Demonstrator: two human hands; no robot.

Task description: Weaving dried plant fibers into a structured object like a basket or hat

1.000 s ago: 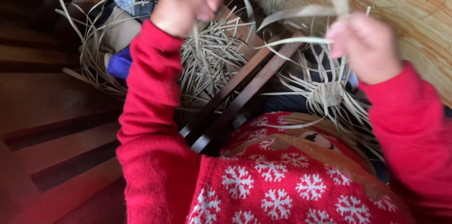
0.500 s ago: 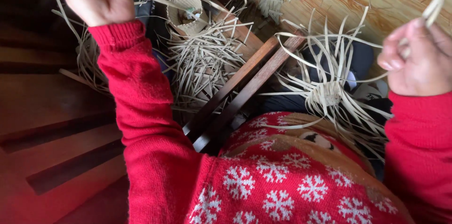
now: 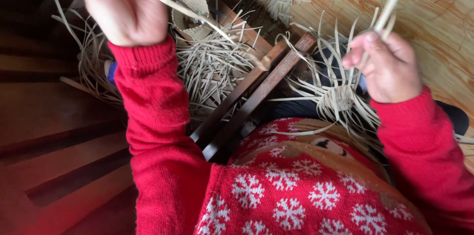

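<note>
At the upper left of the frame the person's left hand [image 3: 123,5] is raised, its fingers curled shut around a few long pale flat straw strips [image 3: 197,15] that slant down to the right toward the middle of the picture. At the right, the right hand [image 3: 387,64] is lifted too, thumb and fingers pinched closed on a thin bundle of pale straw strips [image 3: 390,0] running up out of the top edge. Just below and left of that hand lies a small woven straw square with loose strands fanning out all round it [image 3: 338,99], resting over the person's lap.

Between the two hands, two dark brown wooden slats [image 3: 256,94] run diagonally from lower left to upper right. A loose heap of cut straw strips [image 3: 212,64] lies beside them, and above it, near the top centre, sits a small round woven straw cup [image 3: 192,15]. Red knitted sleeves with a white snowflake jumper [image 3: 296,190] fill the lower frame. A light wooden floor [image 3: 434,13] shows at upper right.
</note>
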